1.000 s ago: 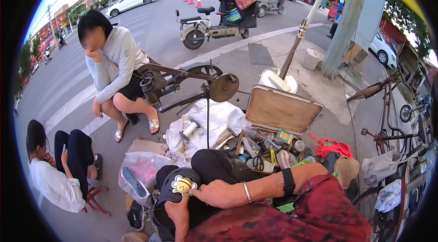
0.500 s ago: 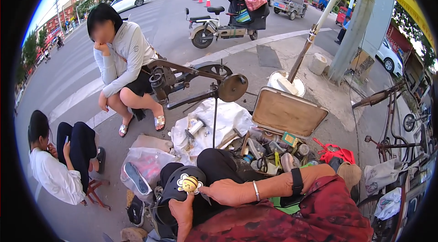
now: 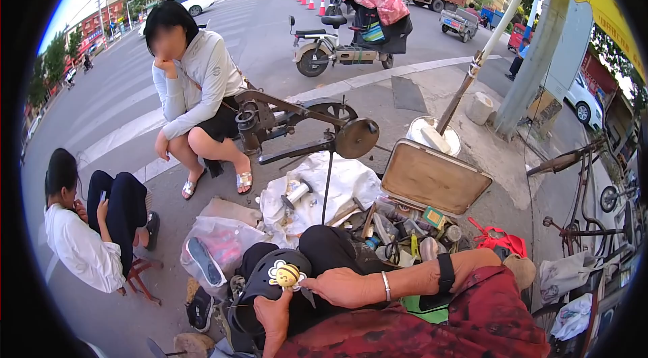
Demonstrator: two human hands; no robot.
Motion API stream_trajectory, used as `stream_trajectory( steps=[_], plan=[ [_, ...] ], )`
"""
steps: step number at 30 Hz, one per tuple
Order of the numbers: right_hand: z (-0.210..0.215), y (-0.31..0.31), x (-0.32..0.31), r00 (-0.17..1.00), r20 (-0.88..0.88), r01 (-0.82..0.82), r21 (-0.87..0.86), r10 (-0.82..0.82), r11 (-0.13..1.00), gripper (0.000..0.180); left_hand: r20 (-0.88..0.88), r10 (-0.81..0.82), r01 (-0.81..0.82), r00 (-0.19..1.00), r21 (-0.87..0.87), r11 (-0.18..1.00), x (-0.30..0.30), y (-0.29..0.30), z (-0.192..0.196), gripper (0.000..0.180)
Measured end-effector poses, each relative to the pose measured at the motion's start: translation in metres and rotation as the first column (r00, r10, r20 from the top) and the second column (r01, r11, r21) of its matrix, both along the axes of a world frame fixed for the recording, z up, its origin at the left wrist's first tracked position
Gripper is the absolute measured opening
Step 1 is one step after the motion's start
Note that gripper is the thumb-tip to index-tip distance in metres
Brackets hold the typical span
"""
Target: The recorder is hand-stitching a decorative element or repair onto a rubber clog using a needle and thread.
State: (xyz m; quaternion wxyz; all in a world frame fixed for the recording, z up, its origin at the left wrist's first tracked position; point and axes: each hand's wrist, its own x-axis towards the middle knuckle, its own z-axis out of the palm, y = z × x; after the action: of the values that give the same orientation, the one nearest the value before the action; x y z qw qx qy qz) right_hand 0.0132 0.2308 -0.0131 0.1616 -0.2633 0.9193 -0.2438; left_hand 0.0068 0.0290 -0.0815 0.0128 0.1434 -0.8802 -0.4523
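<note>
On my lap lies a dark grey clog [image 3: 259,285] with small round holes. A yellow-and-white bee charm [image 3: 287,275] sits on its upper. My left hand [image 3: 273,316] grips the clog's near side, its thumb pointing up just below the charm. From the right, my right hand [image 3: 347,288] meets the charm's edge with its fingertips pinched together; the undersides of those fingers are hidden. A plastic bag [image 3: 214,244] with a dark insole-shaped piece rests beyond the clog to the left. A dark shoe [image 3: 200,309] stands on the ground below the bag.
A hand-cranked sewing machine [image 3: 304,118] stands ahead, with a white cloth [image 3: 337,186] beneath it. An open case lid [image 3: 437,179] rises behind jumbled tools and shoe parts [image 3: 405,229]. Two people [image 3: 202,81] sit at left. A scooter [image 3: 344,47] and a post [image 3: 536,54] stand beyond.
The whole view has shifted slightly, so the surroundings sit a little lower and to the right. Both hands keep nearly the same hold at the clog and bee charm.
</note>
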Motion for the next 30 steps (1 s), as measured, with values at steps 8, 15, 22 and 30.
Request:
stream_trajectory(
  steps=[8,15,22,30],
  plan=[
    [-0.004,0.006,-0.01,0.521,0.844,0.573,-0.237,-0.125,0.784,0.044,-0.019,0.029,-0.03,0.999,-0.027,0.999,-0.004,0.004,0.0,0.062],
    [0.002,0.01,0.008,0.783,-0.523,-0.17,0.34,0.336,0.925,0.049,0.011,-0.054,0.054,0.998,-0.009,0.998,-0.008,0.001,0.002,0.044],
    [0.012,0.004,0.01,0.497,-0.676,-0.191,0.526,0.543,0.829,0.039,0.046,-0.029,0.029,0.998,0.01,1.0,0.009,-0.004,0.005,0.044],
    [0.038,0.002,0.003,0.961,-0.217,-0.097,0.329,0.175,0.939,0.048,0.141,-0.104,0.097,0.984,0.06,0.993,-0.005,0.005,0.021,0.044]
  ],
)
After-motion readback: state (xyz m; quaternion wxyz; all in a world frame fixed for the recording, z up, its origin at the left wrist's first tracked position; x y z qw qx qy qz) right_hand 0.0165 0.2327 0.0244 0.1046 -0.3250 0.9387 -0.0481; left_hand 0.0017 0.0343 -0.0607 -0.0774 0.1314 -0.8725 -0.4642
